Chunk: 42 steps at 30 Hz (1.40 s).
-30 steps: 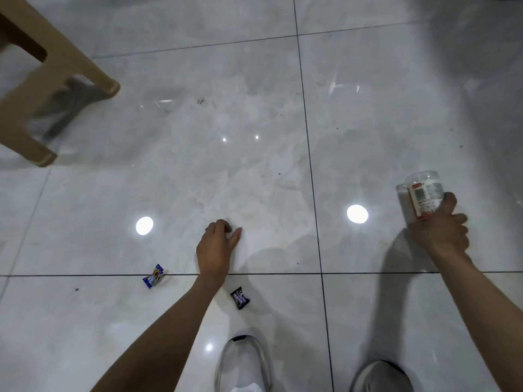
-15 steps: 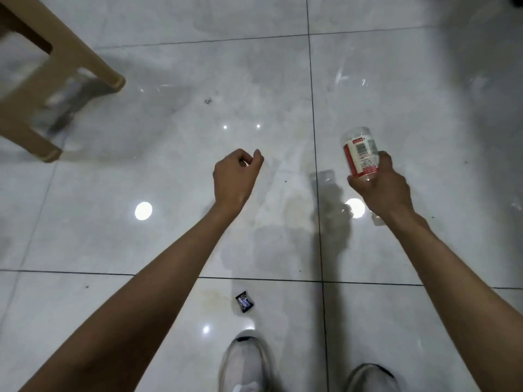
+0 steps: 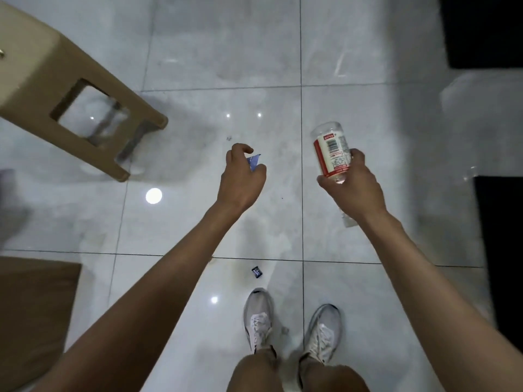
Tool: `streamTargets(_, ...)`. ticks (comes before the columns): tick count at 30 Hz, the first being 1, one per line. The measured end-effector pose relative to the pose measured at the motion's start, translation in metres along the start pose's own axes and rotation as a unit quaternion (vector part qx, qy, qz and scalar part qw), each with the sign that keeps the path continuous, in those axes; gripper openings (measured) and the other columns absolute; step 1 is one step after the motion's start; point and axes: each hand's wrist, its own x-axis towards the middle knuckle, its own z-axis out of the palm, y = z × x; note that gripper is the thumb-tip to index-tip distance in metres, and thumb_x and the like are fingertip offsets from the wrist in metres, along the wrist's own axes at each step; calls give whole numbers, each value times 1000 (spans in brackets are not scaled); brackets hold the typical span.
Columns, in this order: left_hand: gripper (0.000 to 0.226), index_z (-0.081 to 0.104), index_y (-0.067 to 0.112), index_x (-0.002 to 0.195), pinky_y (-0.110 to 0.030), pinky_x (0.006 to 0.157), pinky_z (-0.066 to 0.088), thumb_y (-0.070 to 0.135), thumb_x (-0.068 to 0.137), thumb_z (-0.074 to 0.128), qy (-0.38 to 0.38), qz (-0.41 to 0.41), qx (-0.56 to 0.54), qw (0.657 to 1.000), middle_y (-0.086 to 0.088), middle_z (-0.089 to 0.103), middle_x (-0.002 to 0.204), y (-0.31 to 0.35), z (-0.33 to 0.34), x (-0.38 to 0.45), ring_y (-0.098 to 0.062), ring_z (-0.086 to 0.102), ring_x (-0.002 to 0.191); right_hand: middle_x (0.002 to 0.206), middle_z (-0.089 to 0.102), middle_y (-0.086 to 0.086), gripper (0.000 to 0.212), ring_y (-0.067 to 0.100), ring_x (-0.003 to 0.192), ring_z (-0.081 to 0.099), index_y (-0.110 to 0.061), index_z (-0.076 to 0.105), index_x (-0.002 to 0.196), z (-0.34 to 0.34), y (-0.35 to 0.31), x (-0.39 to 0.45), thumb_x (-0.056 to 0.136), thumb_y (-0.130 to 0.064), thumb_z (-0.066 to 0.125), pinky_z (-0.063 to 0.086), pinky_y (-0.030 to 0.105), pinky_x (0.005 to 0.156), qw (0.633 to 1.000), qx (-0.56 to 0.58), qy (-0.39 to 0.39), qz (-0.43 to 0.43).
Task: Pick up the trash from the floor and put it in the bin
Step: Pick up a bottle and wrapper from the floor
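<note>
My left hand [image 3: 240,176] is raised over the tiled floor and pinches a small blue candy wrapper [image 3: 253,162] between thumb and fingers. My right hand [image 3: 351,188] grips a clear plastic bottle [image 3: 330,149] with a red and white label, its base pointing away from me. A dark candy wrapper [image 3: 257,272] lies on the floor just ahead of my left shoe. No bin shows in the view.
A beige plastic stool [image 3: 56,89] stands at the upper left. A brown cardboard surface [image 3: 31,312] sits at the lower left. Dark shapes [image 3: 481,32] fill the upper right and right edge. My white shoes [image 3: 259,321] stand at the bottom centre on glossy grey tiles.
I have risen from a crouch; both hands lifted away from the floor. The blue wrapper left the floor and is now in my left hand. The bottle stays in my right hand.
</note>
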Motion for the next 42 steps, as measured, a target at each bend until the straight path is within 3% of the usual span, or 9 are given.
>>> streamTargets(4, 30, 41, 19, 120, -40, 85, 51, 26, 91, 47, -6, -6, 20, 1000, 4, 38, 115, 93, -77, -45, -23, 58, 88, 113, 62, 0, 64, 19, 84, 58, -18, 42, 130, -86, -83, -49, 78, -42, 72, 41, 27, 67, 1000, -1, -5, -11)
streamTargets(8, 30, 38, 21, 120, -45, 70, 59, 34, 94, 45, -17, -21, 29, 999, 5, 35, 114, 183, -158, -93, -22, 64, 70, 104, 61, -4, 60, 19, 82, 59, -18, 46, 125, -170, -165, -97, 77, -43, 72, 45, 29, 66, 999, -10, -4, -36)
streamTargets(11, 29, 38, 22, 118, -46, 71, 58, 35, 93, 44, -6, -4, 44, 999, 4, 35, 115, 237, -208, -127, -22, 65, 68, 102, 60, -6, 60, 18, 81, 59, -21, 46, 124, -223, -216, -132, 75, -45, 72, 47, 30, 66, 998, -26, 6, -56)
streamTargets(15, 25, 40, 24, 111, -50, 69, 58, 37, 90, 44, 47, 25, 55, 997, 5, 34, 109, 292, -262, -183, -26, 65, 69, 107, 64, -3, 62, 20, 85, 63, -23, 46, 123, -282, -268, -186, 72, -48, 71, 55, 36, 73, 995, -10, 8, -97)
streamTargets(20, 25, 42, 23, 111, -50, 69, 58, 37, 90, 44, 128, 27, 46, 990, 4, 34, 109, 328, -312, -265, -26, 63, 72, 112, 62, 0, 62, 21, 89, 61, -19, 45, 124, -322, -309, -262, 74, -46, 71, 45, 31, 71, 987, -13, -9, -163)
streamTargets(25, 28, 43, 20, 113, -36, 80, 44, 36, 91, 44, 215, 40, 49, 975, 1, 38, 114, 319, -364, -341, -28, 52, 96, 117, 60, 3, 66, 23, 96, 61, -18, 42, 127, -323, -353, -337, 75, -47, 70, 51, 34, 77, 968, -43, -40, -242)
streamTargets(35, 34, 41, 17, 126, -33, 82, 38, 37, 98, 44, 390, -74, 67, 915, -3, 37, 125, 202, -484, -535, -21, 47, 99, 124, 61, -3, 69, 18, 97, 62, -26, 41, 135, -224, -425, -520, 76, -47, 69, 45, 25, 66, 907, 19, -163, -388)
streamTargets(38, 40, 40, 13, 126, -36, 80, 39, 41, 97, 44, 446, -128, 49, 885, -7, 37, 127, 149, -516, -604, -28, 50, 107, 130, 60, -1, 68, 19, 109, 62, -24, 43, 135, -175, -441, -590, 77, -43, 72, 46, 25, 77, 878, 9, -231, -419)
streamTargets(42, 41, 41, 14, 125, -35, 83, 39, 41, 95, 49, 510, -195, 8, 838, -7, 40, 124, 76, -540, -708, -30, 53, 108, 128, 59, 3, 78, 24, 108, 62, -22, 37, 137, -109, -449, -691, 74, -49, 73, 54, 41, 87, 833, -29, -315, -455)
